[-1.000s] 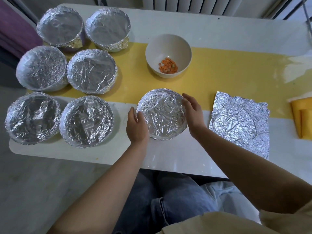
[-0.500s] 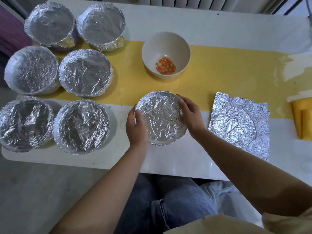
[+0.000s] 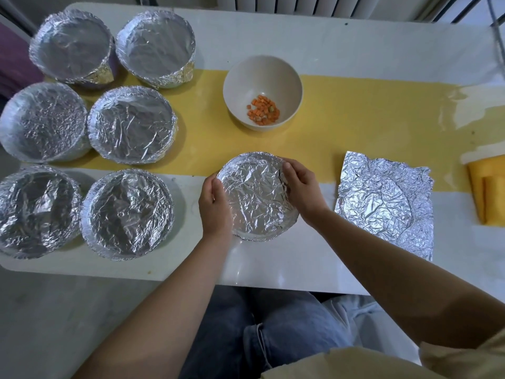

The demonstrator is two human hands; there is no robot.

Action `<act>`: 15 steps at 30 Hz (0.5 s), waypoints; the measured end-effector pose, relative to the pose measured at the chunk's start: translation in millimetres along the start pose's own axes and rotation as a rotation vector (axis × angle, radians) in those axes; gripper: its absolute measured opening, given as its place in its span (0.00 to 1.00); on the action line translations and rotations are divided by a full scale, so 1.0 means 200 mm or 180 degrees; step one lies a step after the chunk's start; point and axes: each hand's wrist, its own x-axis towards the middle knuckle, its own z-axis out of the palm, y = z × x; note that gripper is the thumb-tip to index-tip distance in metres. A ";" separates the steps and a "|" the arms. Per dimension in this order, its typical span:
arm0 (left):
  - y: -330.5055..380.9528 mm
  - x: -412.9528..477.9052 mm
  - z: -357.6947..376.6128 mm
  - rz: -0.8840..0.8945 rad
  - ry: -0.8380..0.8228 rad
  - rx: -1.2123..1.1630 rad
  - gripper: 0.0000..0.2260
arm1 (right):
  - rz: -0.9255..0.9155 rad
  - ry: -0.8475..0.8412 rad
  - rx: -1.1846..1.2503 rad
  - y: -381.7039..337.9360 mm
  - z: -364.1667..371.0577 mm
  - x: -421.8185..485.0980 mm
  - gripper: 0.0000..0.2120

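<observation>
A foil-covered bowl (image 3: 254, 195) stands near the table's front edge, in the middle. My left hand (image 3: 214, 206) grips its left rim, fingers curled over the foil edge. My right hand (image 3: 302, 187) grips the right rim, fingertips curled onto the foil at the upper right. Behind it on the yellow runner (image 3: 355, 119) sits an uncovered white bowl (image 3: 262, 77) with small orange diced pieces (image 3: 263, 110) at its bottom. A loose crumpled foil sheet (image 3: 388, 201) lies flat to the right of my right hand.
Several foil-covered bowls stand in two columns at the left, the nearest one (image 3: 127, 214) just left of my left hand. A yellow folded cloth (image 3: 489, 187) lies at the right edge. The white table (image 3: 273, 266) ends just before my knees.
My right hand slid from the bowl's right side up along the rim, fingers now curled onto the foil. My left hand stays on the left rim. The view shifted slightly.
</observation>
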 end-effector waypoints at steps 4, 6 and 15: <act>0.03 0.01 -0.04 -0.0008 -0.0302 -0.0153 0.13 | 0.0207 -0.0137 0.0066 0.00 -0.03 0.00 0.18; 0.01 0.02 -0.03 0.0055 -0.0334 -0.0048 0.14 | 0.0199 -0.0138 0.0139 0.01 -0.01 -0.01 0.14; 0.05 0.05 -0.02 0.0105 -0.0492 0.0049 0.15 | 0.0153 0.0301 0.0197 0.02 0.02 -0.04 0.13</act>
